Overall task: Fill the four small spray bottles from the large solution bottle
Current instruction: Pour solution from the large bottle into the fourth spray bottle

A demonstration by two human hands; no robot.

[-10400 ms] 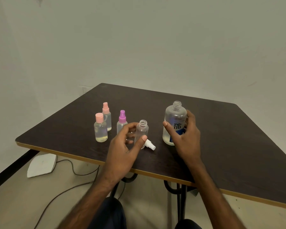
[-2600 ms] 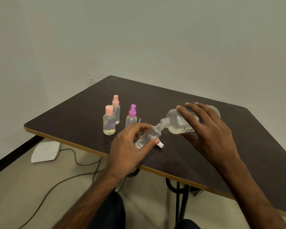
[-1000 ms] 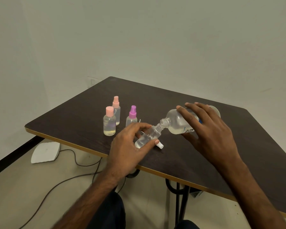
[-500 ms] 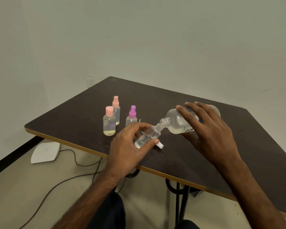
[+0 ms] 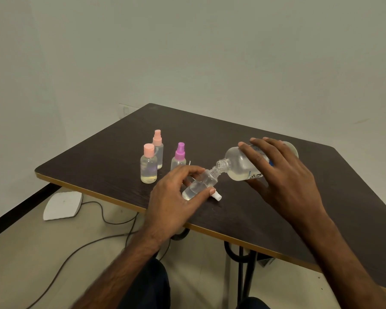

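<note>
My right hand (image 5: 281, 175) grips the large clear solution bottle (image 5: 236, 165), tipped on its side with its open neck against the mouth of a small uncapped spray bottle (image 5: 198, 185). My left hand (image 5: 172, 197) holds that small bottle tilted between thumb and fingers; clear liquid sits in its lower part. Its white spray cap (image 5: 216, 196) lies on the table beside my thumb. Three capped small bottles stand upright to the left: one with a pink flat cap (image 5: 148, 165), one with a pink sprayer (image 5: 158, 147), one with a purple sprayer (image 5: 178, 157).
The dark wooden table (image 5: 254, 208) has a light edge band close to my body. Below on the floor lie a white flat device (image 5: 62, 205) and dark cables (image 5: 103, 219). A plain wall stands behind the table.
Since ten seconds ago both bottles went from upright to tilted together for pouring. Over the last second the hands and bottles have hardly moved.
</note>
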